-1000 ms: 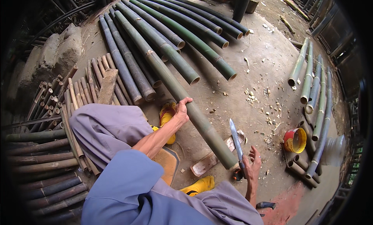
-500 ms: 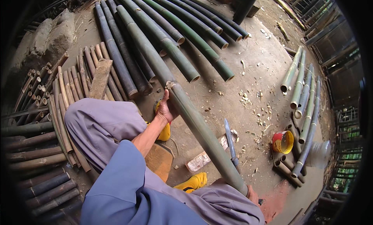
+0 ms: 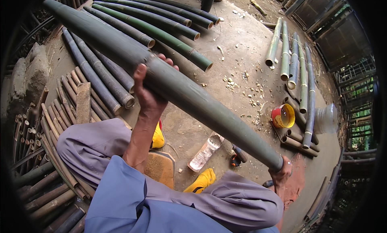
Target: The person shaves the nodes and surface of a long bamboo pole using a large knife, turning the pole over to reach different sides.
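On my feed, the left hand (image 3: 151,86) has its grip wrapped under a thick bamboo pole (image 3: 209,104), which slants above the floor (image 3: 189,130). The right hand (image 3: 282,172) grips its lower end, I think; those fingers are partly hidden. A red-and-yellow bucket (image 3: 283,115) sits beyond, to the right.

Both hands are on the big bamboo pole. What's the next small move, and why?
Probably raise the held bamboo pole slightly before turning it: its far end overlaps the bamboo poles on the floor in this view, and contact can't be judged. The left hand cups it partway along, with the right hand at its near end.
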Action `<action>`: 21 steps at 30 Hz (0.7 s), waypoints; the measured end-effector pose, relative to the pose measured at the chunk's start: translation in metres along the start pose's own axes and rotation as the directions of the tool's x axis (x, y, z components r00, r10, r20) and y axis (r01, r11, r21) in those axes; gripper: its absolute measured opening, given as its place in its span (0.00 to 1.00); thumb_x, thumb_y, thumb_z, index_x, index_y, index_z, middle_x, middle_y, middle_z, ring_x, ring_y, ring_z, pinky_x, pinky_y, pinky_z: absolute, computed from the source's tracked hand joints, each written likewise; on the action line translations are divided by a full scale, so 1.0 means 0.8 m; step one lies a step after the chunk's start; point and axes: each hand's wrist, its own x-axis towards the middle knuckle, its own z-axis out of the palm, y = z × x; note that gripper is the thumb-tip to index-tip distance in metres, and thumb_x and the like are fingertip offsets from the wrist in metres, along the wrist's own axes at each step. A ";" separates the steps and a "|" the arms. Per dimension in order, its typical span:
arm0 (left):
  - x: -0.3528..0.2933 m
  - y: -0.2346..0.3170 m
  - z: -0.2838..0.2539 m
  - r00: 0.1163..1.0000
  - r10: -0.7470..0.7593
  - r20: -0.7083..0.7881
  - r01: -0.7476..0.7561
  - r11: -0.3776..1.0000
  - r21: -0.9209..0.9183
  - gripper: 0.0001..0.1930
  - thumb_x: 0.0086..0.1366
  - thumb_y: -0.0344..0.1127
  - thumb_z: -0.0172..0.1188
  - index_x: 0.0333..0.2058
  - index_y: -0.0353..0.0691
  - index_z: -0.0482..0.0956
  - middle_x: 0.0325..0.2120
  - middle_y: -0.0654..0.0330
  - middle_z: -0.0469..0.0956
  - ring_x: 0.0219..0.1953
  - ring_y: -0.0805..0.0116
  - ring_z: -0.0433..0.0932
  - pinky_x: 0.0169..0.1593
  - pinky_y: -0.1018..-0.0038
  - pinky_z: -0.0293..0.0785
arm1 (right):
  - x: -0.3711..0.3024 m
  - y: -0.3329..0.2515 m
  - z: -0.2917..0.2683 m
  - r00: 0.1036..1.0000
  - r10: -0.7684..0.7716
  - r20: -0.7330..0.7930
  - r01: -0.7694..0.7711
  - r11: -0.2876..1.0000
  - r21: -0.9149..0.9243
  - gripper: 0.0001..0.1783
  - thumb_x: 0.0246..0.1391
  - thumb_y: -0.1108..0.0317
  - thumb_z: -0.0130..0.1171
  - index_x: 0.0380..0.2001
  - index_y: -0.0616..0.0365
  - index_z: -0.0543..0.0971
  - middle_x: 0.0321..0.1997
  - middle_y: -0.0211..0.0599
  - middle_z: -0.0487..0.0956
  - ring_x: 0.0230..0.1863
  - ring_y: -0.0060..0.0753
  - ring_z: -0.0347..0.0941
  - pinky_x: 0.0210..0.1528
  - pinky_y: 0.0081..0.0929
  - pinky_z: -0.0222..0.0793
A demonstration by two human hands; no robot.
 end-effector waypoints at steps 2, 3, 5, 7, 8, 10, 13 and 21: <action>0.018 0.036 0.053 0.981 0.100 0.169 -0.090 0.994 -0.063 0.35 0.59 0.56 0.63 0.54 0.33 0.70 0.46 0.51 0.75 0.52 0.58 0.76 0.60 0.56 0.72 | 0.030 -0.014 0.018 0.990 -0.040 -0.137 0.046 0.998 0.035 0.36 0.36 0.63 0.74 0.51 0.59 0.72 0.44 0.47 0.77 0.47 0.54 0.74 0.53 0.47 0.68; 0.029 0.057 0.080 0.967 0.135 0.216 -0.135 0.991 -0.015 0.36 0.60 0.58 0.61 0.55 0.32 0.67 0.47 0.51 0.74 0.53 0.57 0.74 0.62 0.55 0.69 | 0.045 -0.024 0.028 0.982 -0.022 -0.187 0.038 0.996 0.083 0.37 0.36 0.63 0.75 0.52 0.59 0.71 0.47 0.47 0.77 0.49 0.53 0.74 0.54 0.47 0.67; 0.045 0.100 0.132 0.908 0.137 0.397 -0.142 0.990 -0.018 0.36 0.59 0.57 0.63 0.55 0.31 0.68 0.46 0.49 0.75 0.51 0.56 0.75 0.60 0.57 0.70 | 0.078 -0.050 0.047 0.968 0.029 -0.251 0.018 0.984 0.180 0.40 0.38 0.62 0.76 0.55 0.59 0.70 0.51 0.46 0.76 0.54 0.52 0.72 0.57 0.47 0.66; 0.057 0.154 0.180 0.848 0.119 0.517 -0.209 0.970 0.121 0.37 0.56 0.56 0.67 0.54 0.31 0.69 0.47 0.49 0.75 0.51 0.55 0.75 0.60 0.58 0.71 | 0.113 -0.080 0.058 0.974 0.062 -0.219 -0.004 0.967 0.253 0.42 0.39 0.62 0.75 0.57 0.59 0.68 0.54 0.47 0.74 0.56 0.52 0.71 0.59 0.47 0.64; 0.063 0.179 0.202 0.822 0.125 0.556 -0.307 0.919 0.247 0.40 0.55 0.56 0.67 0.56 0.30 0.67 0.50 0.48 0.72 0.55 0.54 0.72 0.62 0.55 0.67 | 0.131 -0.096 0.059 0.982 0.061 -0.180 -0.007 0.958 0.286 0.43 0.39 0.62 0.75 0.59 0.58 0.67 0.56 0.48 0.73 0.57 0.53 0.70 0.60 0.46 0.64; 0.068 0.225 0.239 0.777 0.121 0.618 -0.448 0.796 0.408 0.39 0.54 0.54 0.68 0.55 0.31 0.67 0.49 0.48 0.73 0.54 0.54 0.73 0.61 0.56 0.68 | 0.168 -0.124 0.047 0.992 -0.059 -0.110 0.088 0.955 0.283 0.45 0.43 0.60 0.74 0.62 0.58 0.64 0.56 0.50 0.72 0.57 0.53 0.70 0.61 0.46 0.65; 0.069 0.266 0.279 0.726 0.085 0.682 -0.596 0.571 0.564 0.38 0.53 0.52 0.68 0.55 0.31 0.68 0.48 0.49 0.73 0.52 0.55 0.74 0.59 0.57 0.70 | 0.223 -0.160 0.008 0.995 -0.086 -0.057 0.103 0.851 0.514 0.46 0.48 0.58 0.72 0.67 0.53 0.61 0.56 0.50 0.73 0.56 0.48 0.72 0.59 0.48 0.69; 0.051 0.280 0.337 0.625 -0.100 0.774 -0.750 0.197 0.631 0.35 0.50 0.46 0.71 0.53 0.33 0.70 0.45 0.51 0.75 0.48 0.58 0.76 0.54 0.60 0.74 | 0.354 -0.178 -0.180 0.890 0.059 -0.453 0.311 0.648 0.695 0.34 0.57 0.57 0.67 0.63 0.54 0.67 0.48 0.45 0.80 0.47 0.37 0.79 0.51 0.38 0.79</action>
